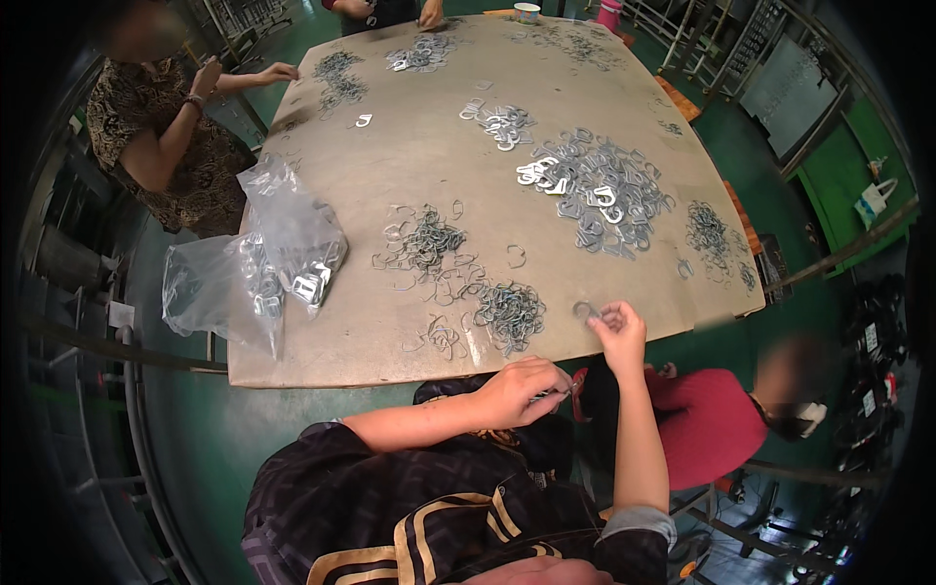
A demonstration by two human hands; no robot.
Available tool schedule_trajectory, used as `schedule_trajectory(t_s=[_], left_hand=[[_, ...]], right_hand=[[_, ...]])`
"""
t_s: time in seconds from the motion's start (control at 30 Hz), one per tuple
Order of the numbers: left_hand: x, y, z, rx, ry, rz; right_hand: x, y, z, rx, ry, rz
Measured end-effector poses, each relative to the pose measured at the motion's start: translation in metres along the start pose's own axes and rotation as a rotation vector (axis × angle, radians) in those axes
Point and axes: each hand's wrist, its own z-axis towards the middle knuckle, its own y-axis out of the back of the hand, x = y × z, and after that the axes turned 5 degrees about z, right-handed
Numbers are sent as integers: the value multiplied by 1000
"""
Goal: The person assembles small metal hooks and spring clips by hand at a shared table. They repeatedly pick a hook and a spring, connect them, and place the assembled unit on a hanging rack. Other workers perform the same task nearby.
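Working at the counter (419, 175), close to its near edge

Clear plastic bags (283, 190) are slumping at the near-left corner, probably keeping their metal parts together. Loose flat plates (624, 185) are spreading toward the right edge; wire rings (509, 314) are heaping inside the near edge, likely for easy reach. The right hand (621, 331) is pinching a blurred curved piece (584, 310) over that edge; the left hand (526, 393), just off it, is pinching a thin, partly hidden piece (542, 396), seemingly steadying it.

Over my feed, I see a broad tan tabletop (390, 161) bearing a large heap of flat silvery looped metal pieces (624, 195), tangled piles of thin grey curved wire pieces (512, 310) nearer me, and bulging clear plastic bags (283, 200) at its left edge.
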Motion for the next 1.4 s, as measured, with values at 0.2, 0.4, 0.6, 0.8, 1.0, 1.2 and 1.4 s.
schedule_trajectory(t_s=[0.2,0.4,0.6,0.8,1.0,1.2,1.4], left_hand=[[-2,-5,-5,-15,110,46],[-4,-9,-4,-18,105,89],[1,-8,-9,-18,115,136],[1,-7,-9,22,82,169],[1,-7,-11,13,59,188],[3,-7,-11,36,77,209],[10,35,1,0,63,285]], right_hand=[[72,-8,-66,118,-146,344],[80,-8,-87,40,-93,260],[75,-11,-94,2,-50,284],[74,-17,-100,-38,11,208],[68,-18,-100,-51,10,201],[76,-20,-103,-57,-24,223],[71,-15,-106,-77,77,96]])
